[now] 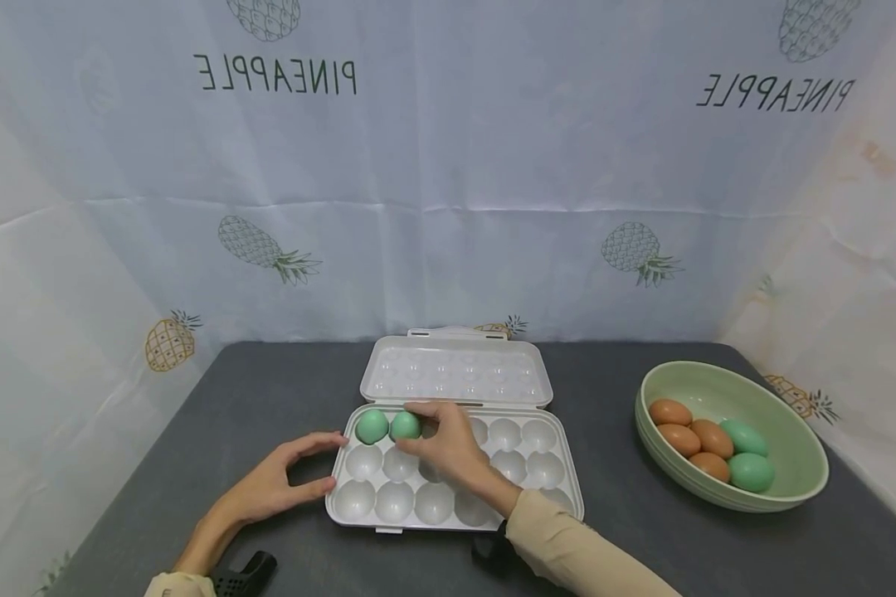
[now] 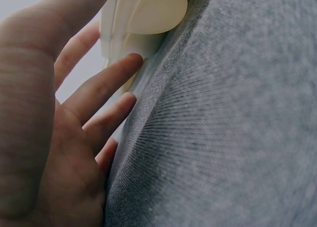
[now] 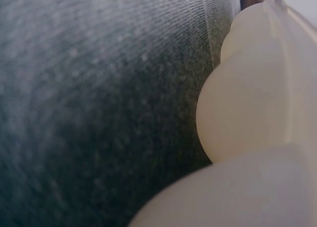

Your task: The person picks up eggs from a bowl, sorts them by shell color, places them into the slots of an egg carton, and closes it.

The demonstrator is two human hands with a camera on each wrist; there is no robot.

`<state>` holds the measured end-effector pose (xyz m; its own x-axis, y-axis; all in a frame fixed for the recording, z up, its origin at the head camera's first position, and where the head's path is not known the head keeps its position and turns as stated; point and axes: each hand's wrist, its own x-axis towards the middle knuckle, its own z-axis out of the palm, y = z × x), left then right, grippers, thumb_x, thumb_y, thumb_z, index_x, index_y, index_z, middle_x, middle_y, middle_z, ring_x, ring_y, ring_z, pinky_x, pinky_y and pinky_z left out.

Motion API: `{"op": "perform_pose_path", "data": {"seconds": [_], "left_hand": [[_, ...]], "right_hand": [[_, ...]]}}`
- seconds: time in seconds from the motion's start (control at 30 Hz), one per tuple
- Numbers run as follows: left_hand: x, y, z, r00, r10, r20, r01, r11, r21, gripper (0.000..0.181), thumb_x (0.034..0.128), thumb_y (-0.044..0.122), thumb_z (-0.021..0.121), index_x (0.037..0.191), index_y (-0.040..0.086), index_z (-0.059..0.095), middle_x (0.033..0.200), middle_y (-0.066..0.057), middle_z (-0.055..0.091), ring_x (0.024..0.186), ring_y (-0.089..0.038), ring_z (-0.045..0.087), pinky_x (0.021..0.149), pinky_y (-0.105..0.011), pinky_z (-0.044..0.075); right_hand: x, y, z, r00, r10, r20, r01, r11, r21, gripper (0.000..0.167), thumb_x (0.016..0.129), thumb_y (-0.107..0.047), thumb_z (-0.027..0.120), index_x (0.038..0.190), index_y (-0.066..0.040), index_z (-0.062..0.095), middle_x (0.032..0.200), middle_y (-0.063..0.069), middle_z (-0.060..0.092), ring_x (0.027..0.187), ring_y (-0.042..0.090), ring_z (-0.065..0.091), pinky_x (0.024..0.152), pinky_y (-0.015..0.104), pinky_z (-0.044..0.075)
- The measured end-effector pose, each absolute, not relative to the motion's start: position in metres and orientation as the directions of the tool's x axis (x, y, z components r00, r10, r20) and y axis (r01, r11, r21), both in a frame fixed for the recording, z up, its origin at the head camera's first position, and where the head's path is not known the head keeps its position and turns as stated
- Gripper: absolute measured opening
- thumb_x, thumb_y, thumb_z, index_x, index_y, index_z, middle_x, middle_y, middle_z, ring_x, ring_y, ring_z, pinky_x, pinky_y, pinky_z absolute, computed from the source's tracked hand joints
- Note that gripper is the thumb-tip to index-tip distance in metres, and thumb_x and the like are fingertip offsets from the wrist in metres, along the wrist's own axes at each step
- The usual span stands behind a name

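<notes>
The right hand point(image 1: 448, 452) clamps a glossy green egg point(image 1: 406, 425) between thumb and fingers over the back row of a white plastic egg tray point(image 1: 572, 485) with round hollows; whether the egg is fully seated cannot be told. A second smooth green egg point(image 1: 372, 426) sits just beside it at nine o'clock, in the corner hollow. The left hand point(image 1: 272, 481) has its thumb and fingers spread apart at the tray's nine o'clock edge; contact there is unclear.

Taking the tray as the dial's centre, its white hinged lid point(image 1: 455, 373) lies folded back at twelve, near the far edge of the dark grey table point(image 1: 605, 431). The right forearm comes in from five, over the front rim. At three, beyond a wide strip of tabletop, a round pale green bowl point(image 1: 795, 456) stands close to the table's right edge, holding four brown and two green eggs.
</notes>
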<state>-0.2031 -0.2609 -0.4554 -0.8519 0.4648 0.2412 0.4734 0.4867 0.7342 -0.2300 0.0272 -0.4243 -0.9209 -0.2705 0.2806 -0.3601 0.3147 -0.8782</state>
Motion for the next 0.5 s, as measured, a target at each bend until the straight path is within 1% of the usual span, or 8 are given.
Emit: {"op": "perform_pose_path", "data": {"seconds": [0.17, 0.5], "left_hand": [[-0.203, -0.2608, -0.4556, -0.85, 0.468, 0.242, 0.474, 0.478, 0.74, 0.046, 0.0916, 0.018, 0.077, 0.135, 0.022, 0.063, 0.137, -0.005, 0.066, 0.127, 0.011, 0.052, 0.103, -0.019, 0.046], [-0.203, -0.2607, -0.4555, -0.852, 0.462, 0.245, 0.474, 0.485, 0.735, 0.046, 0.0911, 0.018, 0.077, 0.135, 0.023, 0.063, 0.137, -0.004, 0.066, 0.126, 0.01, 0.053, 0.103, -0.02, 0.047]], "right_hand": [[-0.2293, 0.0266, -0.4238, -0.919, -0.266, 0.29, -0.381, 0.415, -0.826, 0.047, 0.074, -0.007, 0.089, 0.118, 0.002, 0.075, 0.113, 0.016, 0.077, 0.109, 0.028, 0.071, 0.096, 0.029, 0.055], [-0.2293, 0.0278, -0.4248, -0.906, -0.271, 0.325, -0.417, 0.44, -0.796, 0.048, 0.074, -0.009, 0.089, 0.118, 0.002, 0.075, 0.114, 0.015, 0.077, 0.11, 0.028, 0.071, 0.097, 0.03, 0.055]]}}
